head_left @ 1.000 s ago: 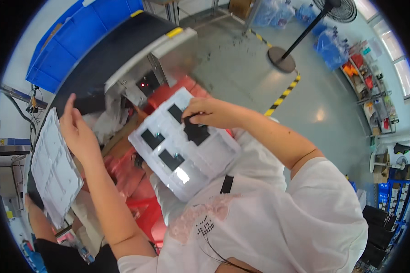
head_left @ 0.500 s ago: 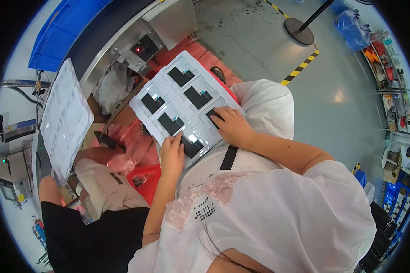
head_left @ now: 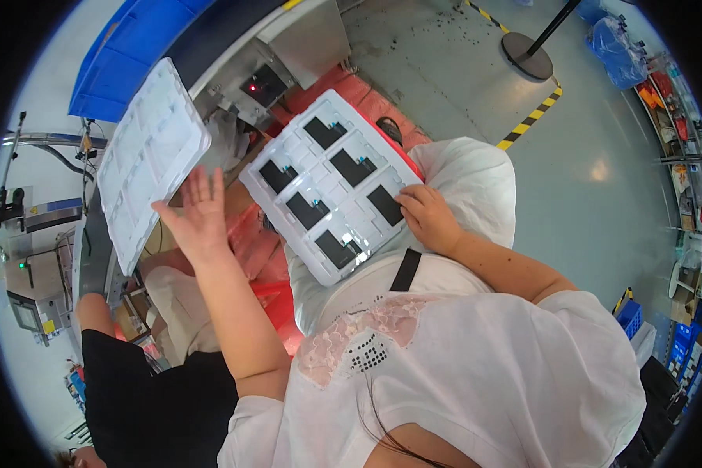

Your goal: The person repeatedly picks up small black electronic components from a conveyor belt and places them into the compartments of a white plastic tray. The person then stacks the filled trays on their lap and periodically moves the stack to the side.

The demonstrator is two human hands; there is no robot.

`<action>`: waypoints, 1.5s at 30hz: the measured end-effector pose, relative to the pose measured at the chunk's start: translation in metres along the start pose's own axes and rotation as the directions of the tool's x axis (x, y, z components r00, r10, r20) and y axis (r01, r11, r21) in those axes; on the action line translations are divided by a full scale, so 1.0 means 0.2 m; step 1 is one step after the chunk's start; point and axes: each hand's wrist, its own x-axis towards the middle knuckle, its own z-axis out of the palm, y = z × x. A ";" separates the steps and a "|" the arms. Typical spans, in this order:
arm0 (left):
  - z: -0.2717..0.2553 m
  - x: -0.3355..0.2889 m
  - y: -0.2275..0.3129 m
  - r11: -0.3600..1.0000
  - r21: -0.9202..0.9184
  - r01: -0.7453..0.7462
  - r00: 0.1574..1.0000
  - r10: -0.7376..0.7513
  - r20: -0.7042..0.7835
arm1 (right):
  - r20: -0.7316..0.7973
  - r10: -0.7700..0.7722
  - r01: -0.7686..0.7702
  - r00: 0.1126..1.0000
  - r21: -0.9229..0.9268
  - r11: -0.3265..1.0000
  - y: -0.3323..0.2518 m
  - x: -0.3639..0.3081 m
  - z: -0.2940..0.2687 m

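A white plastic tray (head_left: 292, 125) lies tilted across my lap, with several flat black L-shaped pieces (head_left: 305, 209) in its compartments. Each has a small bluish tab; they look like battery cells. My right hand (head_left: 433, 218) is closed at the tray's right edge, its bent fingertips beside the lower right black piece (head_left: 386, 204). To the left, my left hand (head_left: 201, 214) is raised palm up, fingers spread, with nothing in it. Its fingertips are close to the edge of a second white tray (head_left: 152, 164), which stands steeply tilted; whether they touch it I cannot tell.
A person in black (head_left: 160, 405) sits close on my left. Beyond the trays are a conveyor-like metal bench (head_left: 304, 39) and a blue bin (head_left: 132, 54). Red plastic sheeting (head_left: 249, 242) covers the floor nearby. A post base (head_left: 527, 56) stands at the far right.
My left hand has left the lap tray and swung left, opening toward the second tray. That tray has moved up and rightward. My right hand has drawn back, uncovering the black piece under it.
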 end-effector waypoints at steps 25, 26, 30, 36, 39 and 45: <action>-1.14 -0.27 -0.30 0.514 0.845 0.149 0.988 -0.051 -0.144 | -0.105 0.471 -0.469 0.876 0.041 0.882 0.18 0.29 0.23; -1.12 -0.24 -0.30 0.539 0.825 0.171 0.985 -0.089 -0.146 | -0.024 0.559 -0.559 0.829 0.024 0.829 0.22 0.31 0.26; -0.96 -0.26 -0.38 0.570 0.814 0.113 0.992 -0.112 -0.059 | 0.117 0.651 -0.661 0.750 0.133 0.738 0.31 0.39 0.28; -1.01 -0.19 -0.56 0.357 0.934 -0.018 0.995 0.096 -0.018 | 0.063 0.491 -0.494 0.869 0.039 0.868 0.33 0.30 0.23; -1.11 -0.14 -0.60 0.361 0.929 -0.079 0.976 0.219 -0.002 | 0.194 0.569 -0.579 0.799 -0.003 0.815 0.31 0.38 0.21; -1.13 -0.20 -0.55 0.329 0.943 0.045 0.986 0.136 -0.094 | 0.329 0.592 -0.649 0.736 0.093 0.755 0.30 0.44 0.17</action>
